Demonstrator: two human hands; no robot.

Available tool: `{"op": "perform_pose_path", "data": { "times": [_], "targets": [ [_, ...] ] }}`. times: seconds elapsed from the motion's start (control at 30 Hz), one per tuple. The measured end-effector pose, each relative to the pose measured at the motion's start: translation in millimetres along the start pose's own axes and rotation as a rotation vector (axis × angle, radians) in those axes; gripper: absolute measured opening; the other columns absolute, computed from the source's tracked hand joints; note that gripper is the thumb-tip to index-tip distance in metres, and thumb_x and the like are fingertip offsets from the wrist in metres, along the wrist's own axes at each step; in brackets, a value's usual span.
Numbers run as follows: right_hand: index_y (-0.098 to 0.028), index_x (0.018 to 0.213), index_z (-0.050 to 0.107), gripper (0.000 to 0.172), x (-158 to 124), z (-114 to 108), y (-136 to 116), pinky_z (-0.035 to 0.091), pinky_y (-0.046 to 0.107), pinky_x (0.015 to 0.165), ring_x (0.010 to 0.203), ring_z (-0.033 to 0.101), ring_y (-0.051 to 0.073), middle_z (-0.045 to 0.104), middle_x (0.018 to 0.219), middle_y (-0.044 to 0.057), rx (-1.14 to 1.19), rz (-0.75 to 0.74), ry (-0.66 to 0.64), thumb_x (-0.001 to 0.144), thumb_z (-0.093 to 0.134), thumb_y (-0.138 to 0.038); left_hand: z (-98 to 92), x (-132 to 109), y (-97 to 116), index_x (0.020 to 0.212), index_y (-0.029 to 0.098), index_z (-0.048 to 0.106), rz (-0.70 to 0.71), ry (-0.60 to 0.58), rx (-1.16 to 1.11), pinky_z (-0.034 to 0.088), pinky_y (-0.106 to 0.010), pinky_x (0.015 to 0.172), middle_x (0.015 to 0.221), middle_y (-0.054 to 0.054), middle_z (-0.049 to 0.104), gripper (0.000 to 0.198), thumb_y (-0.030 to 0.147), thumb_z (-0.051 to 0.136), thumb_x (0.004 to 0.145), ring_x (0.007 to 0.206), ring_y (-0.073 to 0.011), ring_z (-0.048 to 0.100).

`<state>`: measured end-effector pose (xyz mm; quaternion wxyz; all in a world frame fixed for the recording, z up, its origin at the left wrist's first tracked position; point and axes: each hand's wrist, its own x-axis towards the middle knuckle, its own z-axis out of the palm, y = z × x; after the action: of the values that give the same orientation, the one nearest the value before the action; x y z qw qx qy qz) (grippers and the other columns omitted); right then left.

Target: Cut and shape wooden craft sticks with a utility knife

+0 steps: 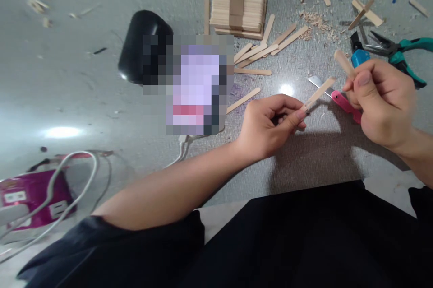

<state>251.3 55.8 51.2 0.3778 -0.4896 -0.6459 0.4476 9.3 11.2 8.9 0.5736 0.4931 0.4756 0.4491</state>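
My left hand (267, 125) is closed to a pinch, thumb against fingers, on one stick (320, 92). That stick slants far and right; its near end is covered by my grip. My right hand (387, 105) is curled nearly into a fist, thumb pressed on the forefinger, with a second stick (343, 62) jutting out to the far left. The rest of it is concealed in the hand, so its length cannot be established.

Between my hands lies a pink knife (345, 103), blade towards the left, handle end hidden by my right hand. Beyond that hand, a blue tool (360, 57) is partly covered, and the pliers (402, 57) run off the right edge. Far right, stick frames (367, 8) are cut off. A bundle (252, 3) stands far centre, loose sticks (290, 41) near it. Left of these, a pixelated patch (199, 80) obscures whatever it covers, including part of a black object (140, 48).
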Motion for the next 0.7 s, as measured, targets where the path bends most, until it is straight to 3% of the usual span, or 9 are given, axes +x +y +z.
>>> {"op": "perform_pose_path", "data": {
  "times": [0.17,0.27,0.47,0.7],
  "targets": [
    [-0.025,0.09,0.077,0.04,-1.1,1.3,-8.7,0.023,0.036,0.052,0.053,0.036,0.012,0.049,0.061,-0.006,0.062,0.172,-0.359,0.115,0.075,-0.056,1.9,-0.7,2.9,0.097,0.018,0.081,-0.016,0.065,-0.095,0.068,-0.022,0.058,0.079,-0.005,0.088,0.03,0.044,0.096,0.099,0.062,-0.0149,0.082],
    [-0.025,0.087,0.075,0.036,1.5,3.5,-12.7,0.023,0.035,0.051,0.053,0.037,0.012,0.05,0.061,-0.004,0.051,0.265,-0.466,0.114,0.072,-0.047,2.6,-1.0,4.1,0.097,0.018,0.08,-0.005,0.068,-0.119,0.07,-0.022,0.059,0.081,-0.005,0.089,0.028,0.041,0.097,0.098,0.063,-0.0151,0.083],
    [-0.024,0.086,0.077,0.032,3.2,3.2,-14.8,0.024,0.036,0.053,0.053,0.032,0.012,0.043,0.058,-0.006,-0.007,0.254,-0.368,0.115,0.068,-0.034,2.7,-0.3,4.9,0.094,0.019,0.076,0.007,0.073,-0.136,0.069,-0.021,0.057,0.078,-0.003,0.089,0.024,0.034,0.094,0.098,0.058,-0.0134,0.081],
    [-0.025,0.088,0.078,0.039,2.6,-1.2,-7.5,0.025,0.036,0.055,0.055,0.034,0.012,0.04,0.058,-0.006,0.013,0.187,-0.275,0.118,0.071,-0.049,1.8,0.2,4.8,0.091,0.019,0.075,0.023,0.037,-0.137,0.069,-0.022,0.058,0.078,-0.004,0.088,0.023,0.032,0.092,0.098,0.059,-0.014,0.08]
  ]
}}
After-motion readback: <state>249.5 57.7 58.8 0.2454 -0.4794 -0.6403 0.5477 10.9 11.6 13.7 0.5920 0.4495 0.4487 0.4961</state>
